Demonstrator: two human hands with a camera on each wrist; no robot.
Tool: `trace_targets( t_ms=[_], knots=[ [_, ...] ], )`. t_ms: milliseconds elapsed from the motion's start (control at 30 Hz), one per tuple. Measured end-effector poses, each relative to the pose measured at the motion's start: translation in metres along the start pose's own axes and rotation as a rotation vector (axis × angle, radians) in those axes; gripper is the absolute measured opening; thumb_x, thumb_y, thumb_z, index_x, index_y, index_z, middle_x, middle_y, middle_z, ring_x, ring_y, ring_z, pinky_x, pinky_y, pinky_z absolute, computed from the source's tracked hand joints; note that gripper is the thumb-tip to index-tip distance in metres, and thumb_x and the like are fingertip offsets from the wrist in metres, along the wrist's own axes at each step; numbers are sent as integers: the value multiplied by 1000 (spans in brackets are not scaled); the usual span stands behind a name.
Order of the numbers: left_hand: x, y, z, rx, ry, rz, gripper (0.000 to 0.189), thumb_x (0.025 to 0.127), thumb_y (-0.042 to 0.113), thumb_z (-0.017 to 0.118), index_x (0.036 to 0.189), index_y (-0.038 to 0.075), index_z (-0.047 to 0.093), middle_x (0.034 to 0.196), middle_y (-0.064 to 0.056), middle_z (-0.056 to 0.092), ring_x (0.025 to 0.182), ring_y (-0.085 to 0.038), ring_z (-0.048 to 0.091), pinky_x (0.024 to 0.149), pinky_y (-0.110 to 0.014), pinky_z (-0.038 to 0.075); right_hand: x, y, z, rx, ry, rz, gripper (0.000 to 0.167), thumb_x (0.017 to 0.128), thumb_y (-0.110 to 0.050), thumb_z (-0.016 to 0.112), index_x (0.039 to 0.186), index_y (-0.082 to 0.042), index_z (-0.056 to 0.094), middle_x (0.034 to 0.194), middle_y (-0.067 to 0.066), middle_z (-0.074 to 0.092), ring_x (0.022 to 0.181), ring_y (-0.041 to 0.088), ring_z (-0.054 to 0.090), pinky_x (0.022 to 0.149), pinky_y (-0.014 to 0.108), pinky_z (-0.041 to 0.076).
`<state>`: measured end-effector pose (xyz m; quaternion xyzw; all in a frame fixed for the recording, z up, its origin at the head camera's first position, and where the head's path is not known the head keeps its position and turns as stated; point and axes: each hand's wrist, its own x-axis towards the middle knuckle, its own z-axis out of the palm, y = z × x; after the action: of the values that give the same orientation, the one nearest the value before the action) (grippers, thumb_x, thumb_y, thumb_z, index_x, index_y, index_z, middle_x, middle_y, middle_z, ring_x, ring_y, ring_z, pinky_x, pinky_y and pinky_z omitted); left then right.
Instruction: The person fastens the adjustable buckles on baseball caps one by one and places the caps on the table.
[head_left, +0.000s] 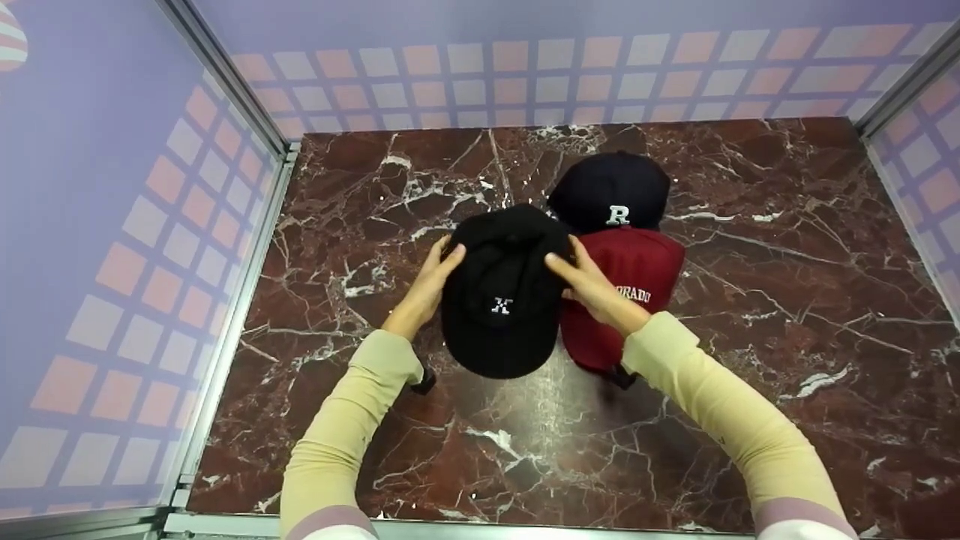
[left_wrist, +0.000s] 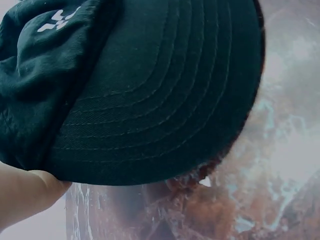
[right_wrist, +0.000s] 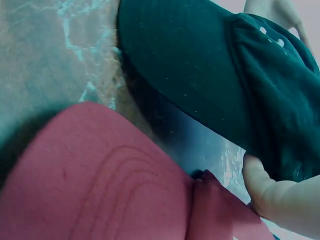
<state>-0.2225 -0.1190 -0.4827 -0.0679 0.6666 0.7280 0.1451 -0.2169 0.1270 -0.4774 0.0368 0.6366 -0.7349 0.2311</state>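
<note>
A black baseball cap [head_left: 504, 330] with a small white emblem is held between both hands, its brim pointing toward the person. My left hand [head_left: 429, 285] grips its left side, thumb on top. On the opposite side my right hand [head_left: 592, 289] grips it, thumb also over the crown. In the left wrist view the cap's stitched brim [left_wrist: 165, 100] fills most of the picture. The right wrist view shows the cap [right_wrist: 190, 60] raised over the table. Beneath the right hand and wrist lies a red baseball cap [head_left: 600, 330] with white lettering, partly hidden by them.
A dark navy cap [head_left: 611, 184] with a white letter R sits behind the red one, overlapping it. All are on a brown-red marbled table [head_left: 787, 300]. Purple panels with pink and white squares [head_left: 510, 82] wall the back and sides.
</note>
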Motion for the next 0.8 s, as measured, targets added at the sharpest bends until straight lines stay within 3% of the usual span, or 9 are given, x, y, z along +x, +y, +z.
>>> trace_targets(
  t_ms=[100, 200, 300, 400, 533, 700, 800],
  knots=[
    [-1, -3, 0, 59, -31, 16, 67, 86, 28, 53, 140, 18, 16, 144, -6, 20, 128, -22, 26, 106, -36, 22, 1, 6, 5, -91, 4, -32, 78, 84, -28, 57, 142, -24, 5, 141, 9, 22, 114, 27, 43, 87, 41, 42],
    [-3, -5, -2, 155, -68, 35, 81, 81, 23, 61, 142, 20, 8, 146, -5, 11, 132, -20, 16, 108, -35, 14, 2, 12, 7, -159, -1, -58, 77, 82, -28, 61, 141, -23, 12, 139, 9, 27, 114, 27, 44, 88, 43, 41],
    [-12, 2, -1, 284, -115, 54, 94, 77, 17, 66, 143, 18, -2, 148, -7, -2, 136, -22, 1, 110, -38, 4, 3, 16, 9, -214, -17, -90, 68, 81, -27, 62, 138, -17, 26, 134, 9, 38, 112, 23, 47, 91, 39, 41],
    [-11, -2, -2, 408, -149, 85, 99, 75, 18, 68, 142, 18, -5, 148, -11, -9, 136, -25, -8, 109, -44, 2, 3, 20, 9, -259, -36, -97, 54, 82, -25, 61, 129, -9, 40, 125, 11, 49, 105, 19, 52, 89, 32, 42],
    [-2, -17, -6, 494, -146, 136, 95, 76, 21, 68, 143, 19, 1, 148, -13, -2, 136, -27, -2, 108, -47, 7, 2, 22, 8, -319, -22, -71, 40, 86, -22, 56, 119, -1, 50, 109, 10, 58, 88, 12, 57, 79, 27, 46],
    [-2, -18, -4, 556, -111, 193, 85, 77, 21, 67, 142, 12, 13, 145, -15, 13, 134, -30, 12, 107, -46, 14, 0, 20, 7, -365, 19, -51, 22, 89, -18, 50, 97, 1, 59, 75, -3, 61, 64, 6, 56, 62, 24, 46],
    [-2, -18, -3, 629, -89, 209, 79, 77, 25, 66, 141, 12, 20, 144, -17, 18, 133, -32, 17, 106, -47, 17, -2, 19, 6, -382, 31, -46, 19, 90, -18, 49, 84, -3, 60, 65, -8, 58, 59, 4, 52, 59, 23, 43]
  ],
)
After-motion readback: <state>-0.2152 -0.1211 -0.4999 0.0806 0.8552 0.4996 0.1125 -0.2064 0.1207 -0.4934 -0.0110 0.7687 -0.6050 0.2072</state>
